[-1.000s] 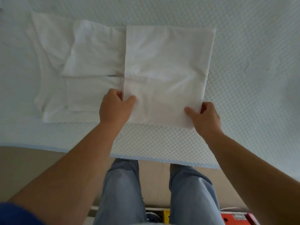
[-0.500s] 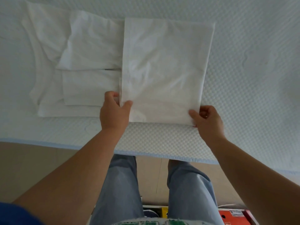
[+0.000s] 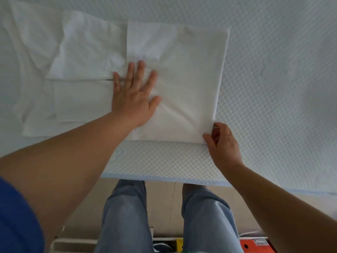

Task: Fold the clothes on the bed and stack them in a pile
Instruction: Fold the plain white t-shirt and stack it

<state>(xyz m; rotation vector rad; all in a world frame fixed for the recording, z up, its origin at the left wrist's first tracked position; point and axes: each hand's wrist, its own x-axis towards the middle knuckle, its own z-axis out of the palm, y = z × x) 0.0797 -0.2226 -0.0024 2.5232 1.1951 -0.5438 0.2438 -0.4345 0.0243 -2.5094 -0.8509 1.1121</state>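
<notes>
The left hand [image 3: 134, 96] lies flat, fingers straight and spread, palm down on the left part of the folded cloth [image 3: 184, 84]. Its fingertips reach across the cloth's left edge, where that edge overlaps the shirt [image 3: 80, 57] spread beside it. The right hand [image 3: 223, 143] is curled at the cloth's near right corner, thumb and fingers pinching that corner just above the bed [image 3: 273, 70].

The cloth sits directly ahead of the person, between the 2 hands, near the bed's front edge. It is a rough rectangle whose longer sides run away from the person, toward the far side of the bed. The right hand has the only grip on it; the left only pins it. Any next fold would likely hinge on the line under the left palm, with the right-hand corner carried over toward the left. That is a guess from the pose.

I count 1 folded piece here and 1 white shirt partly folded to its left, touching it; no finished pile shows, so the job looks early or midway.

The bed has a pale, dimpled quilted cover with a light blue trim along the front. Below are the person's jeans, a tan floor, and an orange box [image 3: 255, 245] at the bottom.
</notes>
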